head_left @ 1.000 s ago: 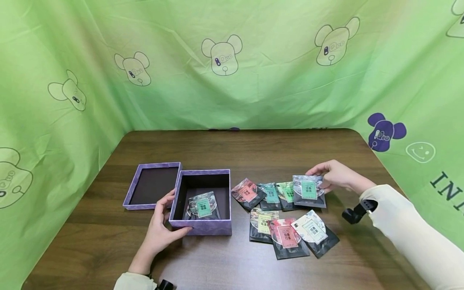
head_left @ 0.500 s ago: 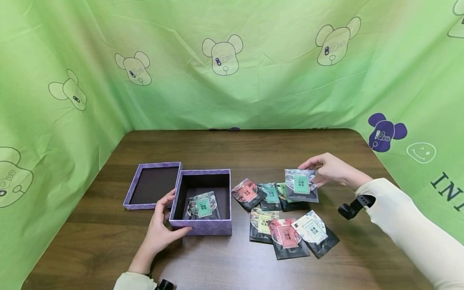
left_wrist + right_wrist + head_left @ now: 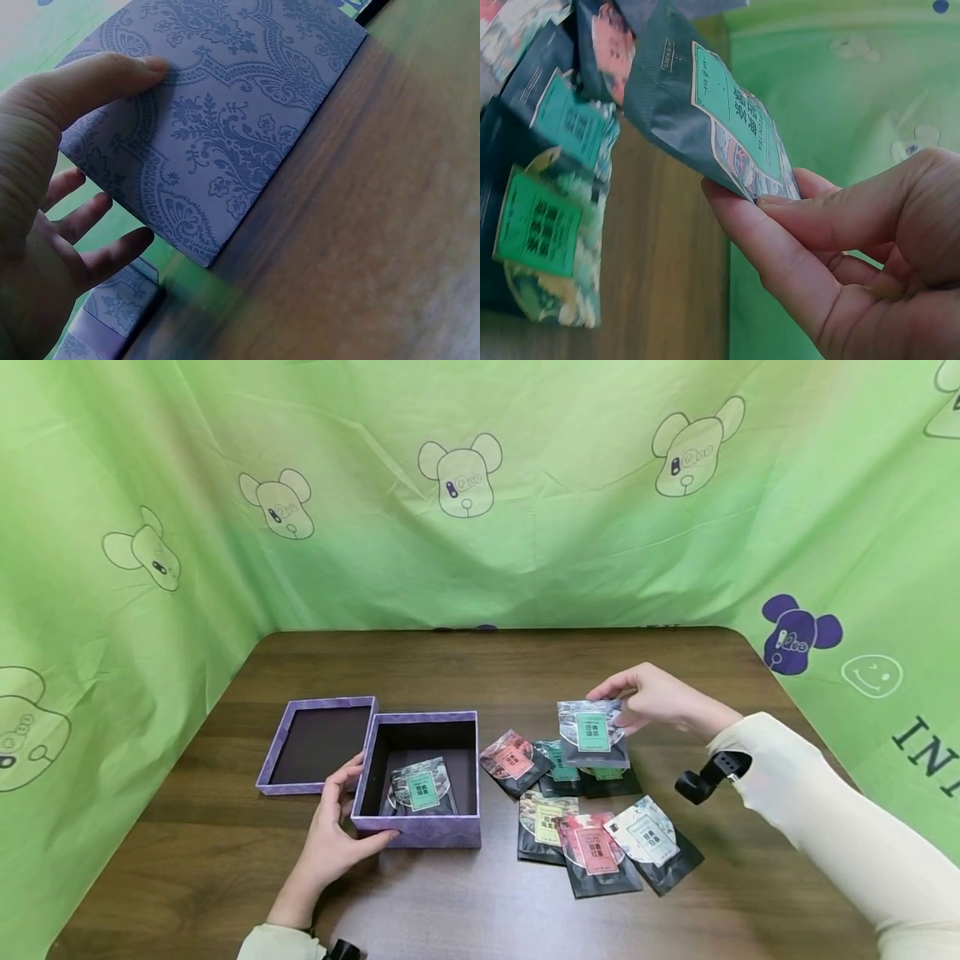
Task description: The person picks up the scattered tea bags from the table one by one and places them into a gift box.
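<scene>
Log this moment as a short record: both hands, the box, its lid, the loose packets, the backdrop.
Left hand: holds the purple box at its near left, thumb on the front wall
Right hand: pinches a green-labelled packet by its edge, above the table
Box: open, packet with green label inside
Lid: left of the box, inner side up
Loose packets: right of the box; labels red, teal, green, yellow, white
Backdrop: green cloth with bear-head drawings

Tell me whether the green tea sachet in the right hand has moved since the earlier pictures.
Yes: in the head view, the held green tea sachet has moved left, toward the stationary purple box.
</scene>
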Demonstrator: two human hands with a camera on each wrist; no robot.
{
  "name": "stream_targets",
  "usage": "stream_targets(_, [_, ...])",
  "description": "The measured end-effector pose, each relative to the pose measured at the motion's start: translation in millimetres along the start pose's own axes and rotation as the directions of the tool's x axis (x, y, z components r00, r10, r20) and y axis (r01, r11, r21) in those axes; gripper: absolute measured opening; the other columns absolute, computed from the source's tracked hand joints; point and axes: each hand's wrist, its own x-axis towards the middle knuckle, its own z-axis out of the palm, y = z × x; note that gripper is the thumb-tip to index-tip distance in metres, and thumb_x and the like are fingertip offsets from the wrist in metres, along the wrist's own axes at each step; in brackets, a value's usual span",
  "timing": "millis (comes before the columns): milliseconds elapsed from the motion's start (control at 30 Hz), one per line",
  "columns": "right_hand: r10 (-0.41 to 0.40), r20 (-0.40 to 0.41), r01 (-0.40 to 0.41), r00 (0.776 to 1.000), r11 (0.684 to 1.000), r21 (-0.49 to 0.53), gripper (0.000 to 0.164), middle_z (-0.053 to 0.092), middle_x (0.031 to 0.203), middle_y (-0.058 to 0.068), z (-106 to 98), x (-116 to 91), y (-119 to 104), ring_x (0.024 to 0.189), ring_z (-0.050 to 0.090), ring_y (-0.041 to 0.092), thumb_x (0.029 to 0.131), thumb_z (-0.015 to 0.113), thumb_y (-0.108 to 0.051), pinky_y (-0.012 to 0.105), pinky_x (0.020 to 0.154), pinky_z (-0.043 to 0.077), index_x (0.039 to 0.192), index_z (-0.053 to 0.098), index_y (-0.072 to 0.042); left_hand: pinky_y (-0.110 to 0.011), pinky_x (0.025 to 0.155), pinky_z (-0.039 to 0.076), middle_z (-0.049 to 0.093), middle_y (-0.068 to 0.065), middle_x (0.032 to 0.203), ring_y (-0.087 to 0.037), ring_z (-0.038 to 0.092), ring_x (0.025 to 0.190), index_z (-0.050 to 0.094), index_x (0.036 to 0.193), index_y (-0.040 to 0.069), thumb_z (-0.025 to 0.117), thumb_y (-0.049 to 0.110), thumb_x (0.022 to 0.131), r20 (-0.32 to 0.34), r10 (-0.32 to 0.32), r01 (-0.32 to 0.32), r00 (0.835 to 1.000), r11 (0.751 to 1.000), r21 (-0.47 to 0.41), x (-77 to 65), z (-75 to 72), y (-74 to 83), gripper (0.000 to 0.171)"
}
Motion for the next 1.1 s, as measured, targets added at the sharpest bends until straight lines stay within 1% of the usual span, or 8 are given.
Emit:
stream_targets(133, [-0.002,0.012,0.002,1.0,1.0,0.0,0.045,0.065,0.114,0.024,5,4,-10,0.089,0.062,0.023,0.077,0.059,0.017,0.034,0.066,0.059,0.122,0.062,0.012,-0.017,0.092,0.046,0.037,-0.034,0.145,-0.017,0.049,0.122,0.039,0.132,-0.013,0.086,-0.021,0.054,0.001,-0.005,0.005,1.0,1.0,0.0,-0.8,0.6,0.4,0.091])
stream_targets(333, [-0.024,0.02,0.024,1.0,1.0,-0.009,0.048,0.066,0.112,0.022,13,11,-27,0.088,0.061,0.022,0.074,0.066,0.019,0.033,0.065,0.059,0.121,0.064,0.011,-0.016,0.092,0.046,0.036,-0.033,0.146,-0.016,0.049,0.122,0.039,0.132,-0.012,0.086,-0.021,0.053,-0.004,-0.018,0.018,1.0,1.0,0.004,-1.9,0.5,-0.9,0.092])
stream_targets(500, [-0.038,0.042,0.037,0.998,0.999,0.014,0.048,0.067,0.113,0.023,21,17,-40,0.09,0.064,0.022,0.075,0.066,0.019,0.034,0.068,0.059,0.122,0.064,0.011,-0.016,0.093,0.046,0.036,-0.035,0.145,-0.016,0.048,0.122,0.038,0.133,-0.013,0.087,-0.021,0.053,0.002,-0.012,0.012,1.0,1.0,0.005,-0.8,0.5,-0.1,0.094])
stream_targets(767, [-0.055,0.057,0.052,0.997,0.997,0.049,0.047,0.068,0.109,0.021,34,31,-57,0.087,0.065,0.021,0.075,0.063,0.021,0.033,0.067,0.059,0.121,0.065,0.009,-0.016,0.092,0.046,0.037,-0.034,0.145,-0.015,0.048,0.121,0.039,0.132,-0.012,0.087,-0.02,0.053,0.0,-0.02,0.02,1.0,1.0,0.018,0.0,0.0,0.5,0.093])
stream_targets(900, [-0.084,0.066,0.081,0.994,0.996,0.045,0.047,0.068,0.108,0.021,41,39,-65,0.084,0.065,0.02,0.075,0.064,0.021,0.032,0.066,0.059,0.121,0.065,0.009,-0.016,0.092,0.046,0.037,-0.034,0.145,-0.015,0.049,0.121,0.04,0.131,-0.012,0.086,-0.021,0.053,-0.004,-0.02,0.02,1.0,1.0,0.012,0.0,-0.1,0.3,0.091])
stream_targets(1100, [-0.09,0.089,0.085,0.992,0.995,0.057,0.049,0.068,0.109,0.02,53,48,-79,0.082,0.065,0.018,0.074,0.066,0.021,0.031,0.065,0.059,0.121,0.065,0.008,-0.016,0.092,0.046,0.037,-0.034,0.145,-0.017,0.049,0.122,0.039,0.132,-0.012,0.086,-0.02,0.054,-0.002,-0.022,0.022,1.0,1.0,0.006,0.0,0.0,1.4,0.091])
